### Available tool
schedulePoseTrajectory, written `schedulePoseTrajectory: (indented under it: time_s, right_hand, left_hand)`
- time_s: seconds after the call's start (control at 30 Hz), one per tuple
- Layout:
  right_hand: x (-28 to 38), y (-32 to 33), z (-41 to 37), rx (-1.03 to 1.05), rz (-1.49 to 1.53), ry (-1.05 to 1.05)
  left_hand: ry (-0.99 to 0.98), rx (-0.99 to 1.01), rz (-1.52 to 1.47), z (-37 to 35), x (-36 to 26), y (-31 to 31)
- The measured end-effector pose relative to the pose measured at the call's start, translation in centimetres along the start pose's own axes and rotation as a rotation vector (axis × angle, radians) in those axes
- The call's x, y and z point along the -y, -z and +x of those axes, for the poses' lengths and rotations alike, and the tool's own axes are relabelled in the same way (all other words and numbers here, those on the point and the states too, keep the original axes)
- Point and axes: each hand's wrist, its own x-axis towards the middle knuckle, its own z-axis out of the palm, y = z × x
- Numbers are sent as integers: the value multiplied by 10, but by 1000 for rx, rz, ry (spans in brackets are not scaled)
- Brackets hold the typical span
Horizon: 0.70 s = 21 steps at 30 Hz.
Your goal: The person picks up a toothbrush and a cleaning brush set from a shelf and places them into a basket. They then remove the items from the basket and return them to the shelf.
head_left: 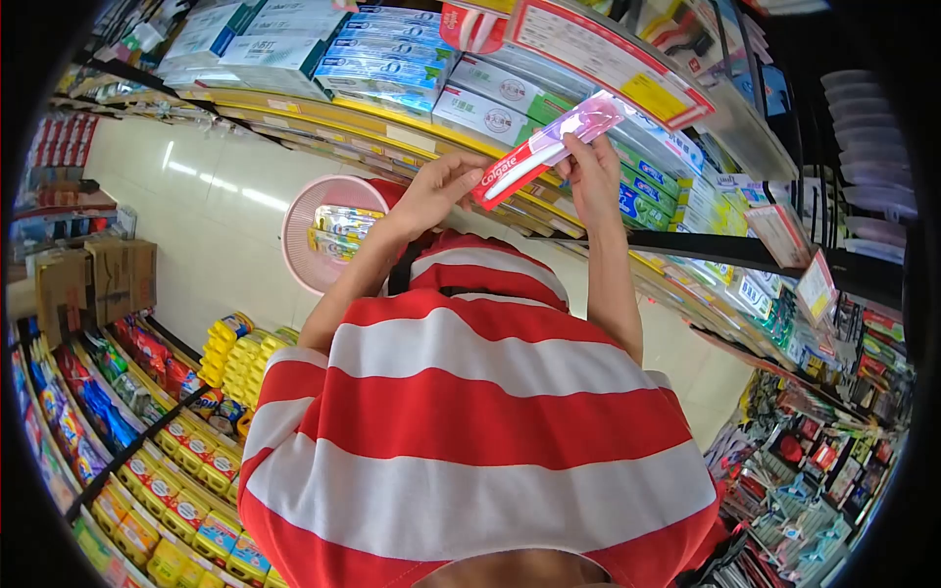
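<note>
A packaged Colgate toothbrush (534, 162), red at one end and purple at the other, is held slantwise in front of the shelf. My right hand (593, 176) pinches it near the purple part, thumb on the front. At its red end, the thumb and fingers of my left hand (443, 191) close on the edge. Behind the package stand stacked toothpaste boxes (490, 113), partly covered by it. A red-edged price sign (613, 59) hangs just above my right hand.
On the floor left of my body stands a pink basket (297, 230) with several colourful packages (338, 230) inside. Cardboard boxes (118, 284) and shelves of yellow bottles (186, 505) lie at the left. Dense hanging goods (804, 510) fill the lower right.
</note>
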Motion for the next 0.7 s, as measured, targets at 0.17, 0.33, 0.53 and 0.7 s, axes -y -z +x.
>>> schedulePoseTrajectory:
  time_s: [0.17, 0.33, 0.53, 0.7]
  right_hand:
    - [11, 14, -9, -11, -14, 41]
    - [11, 25, -13, -43, -81, 44]
    - [19, 26, -22, 17, -130, 54]
    - [23, 28, -28, 33, -139, 66]
  left_hand:
    - [128, 118, -41, 2, -1, -14]
    - [142, 106, -32, 3, 4, -34]
    - [123, 67, -56, 3, 15, -50]
    - [133, 59, -49, 4, 18, -55]
